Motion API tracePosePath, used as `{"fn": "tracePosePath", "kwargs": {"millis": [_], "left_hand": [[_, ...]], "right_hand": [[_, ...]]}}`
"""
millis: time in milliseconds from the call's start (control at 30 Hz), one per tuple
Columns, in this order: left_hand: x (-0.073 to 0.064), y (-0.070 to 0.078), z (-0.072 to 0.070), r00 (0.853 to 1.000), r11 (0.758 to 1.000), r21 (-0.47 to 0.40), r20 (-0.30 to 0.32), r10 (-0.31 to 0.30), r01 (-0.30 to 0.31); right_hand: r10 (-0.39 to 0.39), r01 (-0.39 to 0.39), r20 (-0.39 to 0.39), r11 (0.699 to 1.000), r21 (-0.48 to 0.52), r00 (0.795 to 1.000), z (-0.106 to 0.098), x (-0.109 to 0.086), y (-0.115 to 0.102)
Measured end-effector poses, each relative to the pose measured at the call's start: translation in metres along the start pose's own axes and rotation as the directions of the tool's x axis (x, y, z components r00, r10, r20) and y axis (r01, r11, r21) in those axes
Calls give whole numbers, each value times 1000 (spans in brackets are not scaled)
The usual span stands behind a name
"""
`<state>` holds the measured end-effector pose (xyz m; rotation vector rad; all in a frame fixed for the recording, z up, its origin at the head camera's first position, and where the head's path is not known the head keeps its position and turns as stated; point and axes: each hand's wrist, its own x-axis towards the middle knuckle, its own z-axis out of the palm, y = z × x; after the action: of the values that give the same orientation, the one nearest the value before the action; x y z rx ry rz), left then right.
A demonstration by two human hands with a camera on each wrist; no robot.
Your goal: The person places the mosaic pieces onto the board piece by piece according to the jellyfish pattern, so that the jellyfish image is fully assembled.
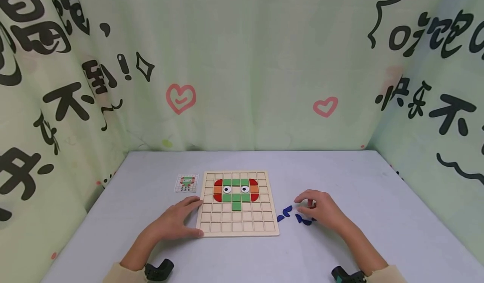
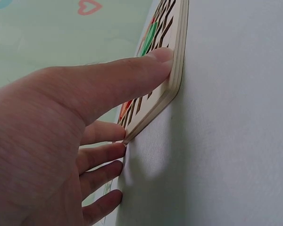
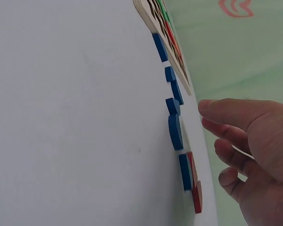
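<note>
A wooden grid board (image 1: 255, 227) lies flat on the table, bearing green squares (image 1: 236, 206), red rounded corner pieces (image 1: 253, 197), orange pieces and two eye pieces (image 1: 227, 189). My left hand (image 1: 177, 219) rests at its left side. In the left wrist view the thumb (image 2: 127, 84) presses on the near corner while the fingers extend by the edge. To the right of the board, my right hand (image 1: 321, 207) hovers with loosely bent fingers, nothing visible in them. Several blue curved pieces (image 1: 306, 222) lie just below and left of it. The right wrist view also shows red pieces (image 3: 198, 200) beside a blue one.
A small printed card (image 1: 186, 189) with a gridded figure lies left of the board. The white table (image 1: 321, 169) meets a pale green curtain (image 1: 245, 64) at the back and both sides.
</note>
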<state>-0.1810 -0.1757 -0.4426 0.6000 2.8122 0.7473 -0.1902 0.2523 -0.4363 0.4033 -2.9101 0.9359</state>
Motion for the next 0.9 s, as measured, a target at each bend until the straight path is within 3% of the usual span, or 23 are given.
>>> {"fn": "tracePosePath", "kwargs": {"millis": [367,900], "left_hand": [[0,-2,1,1000,1000,3,-9,-4,4],[-1,1,-1,1000,1000,-4,-2,-12,12]], "right_hand": [[-36,35,-18,997,-64,999,-17,-14,21],[-19,17,-19,995,-96,1000,-19,-19,32]]}}
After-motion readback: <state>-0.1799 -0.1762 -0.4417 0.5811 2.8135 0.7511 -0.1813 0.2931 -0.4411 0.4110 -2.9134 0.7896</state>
